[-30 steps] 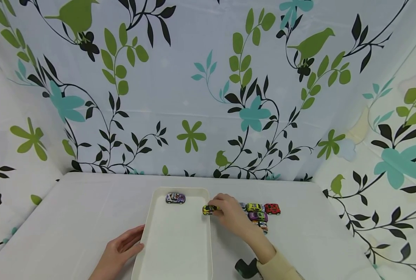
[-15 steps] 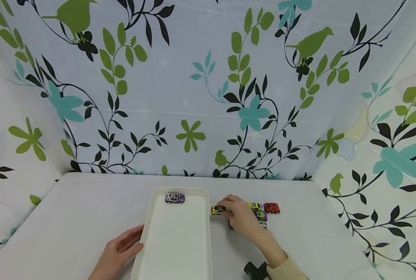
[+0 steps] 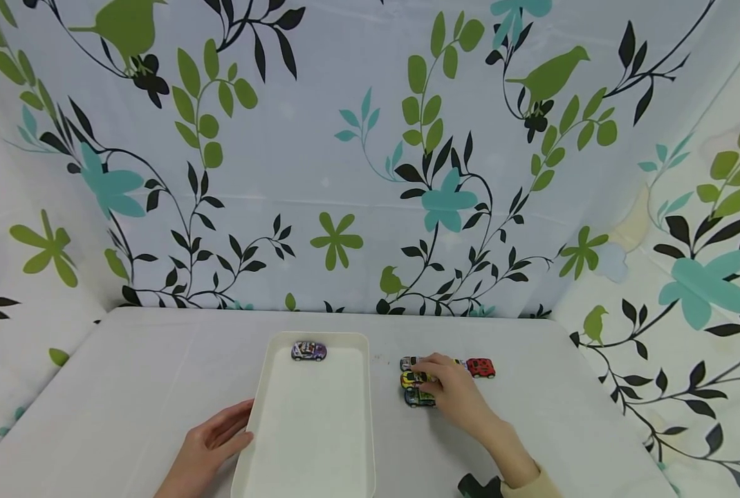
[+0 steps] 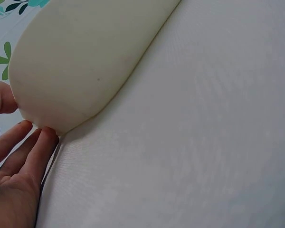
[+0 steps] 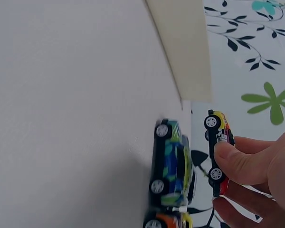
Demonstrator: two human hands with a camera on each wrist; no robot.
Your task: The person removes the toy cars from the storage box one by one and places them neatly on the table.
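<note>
A yellow toy car with black and red markings [image 5: 222,137] is pinched between the thumb and fingers of my right hand [image 3: 460,394]. In the right wrist view it is off the table, beside a blue-green toy car [image 5: 172,164]. My left hand [image 3: 205,446] touches the left side of the cream tray [image 3: 372,429]; in the left wrist view its fingertips [image 4: 47,135] meet the tray's outer wall. A purple toy car [image 3: 308,351] sits inside the tray at the far end. My right hand partly hides the cars near it.
Right of the tray, a red toy car [image 3: 481,367] and several others stand grouped on the white table [image 3: 127,387]. A dark object [image 3: 478,486] is by the right sleeve. Leaf-patterned cloth [image 3: 252,138] hangs around the table.
My right hand has carried the yellow toy car from above the tray's right rim rightward to the group of cars. The left hand has stayed at the tray.
</note>
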